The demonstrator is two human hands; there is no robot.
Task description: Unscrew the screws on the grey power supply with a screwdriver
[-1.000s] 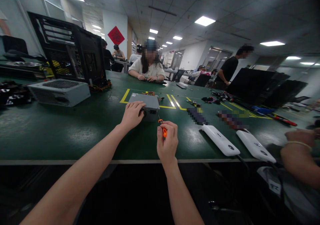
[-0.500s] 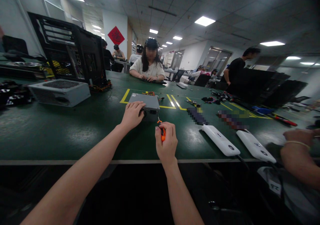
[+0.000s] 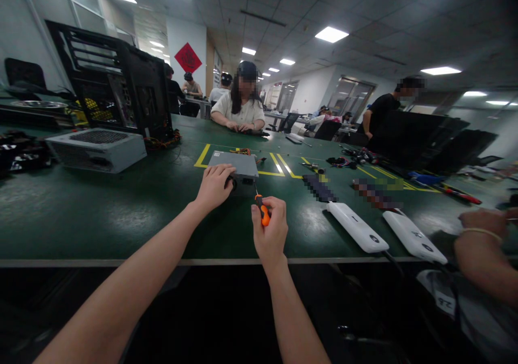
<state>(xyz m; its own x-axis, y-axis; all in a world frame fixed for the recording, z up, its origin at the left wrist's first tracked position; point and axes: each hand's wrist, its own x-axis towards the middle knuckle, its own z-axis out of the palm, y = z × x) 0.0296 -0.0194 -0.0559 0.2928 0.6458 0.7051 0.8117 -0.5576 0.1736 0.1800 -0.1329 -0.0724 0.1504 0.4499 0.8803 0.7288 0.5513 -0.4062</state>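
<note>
The green worktop (image 3: 133, 197) carries a black computer case (image 3: 149, 97), left of the grey box (image 3: 240, 164). The left hand (image 3: 216, 187) has its grip clamped on the box's near-left edge; the right hand (image 3: 271, 229) grips an orange screwdriver (image 3: 265, 216) at its near-right corner.

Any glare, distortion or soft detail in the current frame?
Head view: glare on the glossy green tabletop; head view: the tall black computer case leans, probably wide-angle distortion; head view: the orange-and-black screwdriver has a tip too small to judge.
</note>
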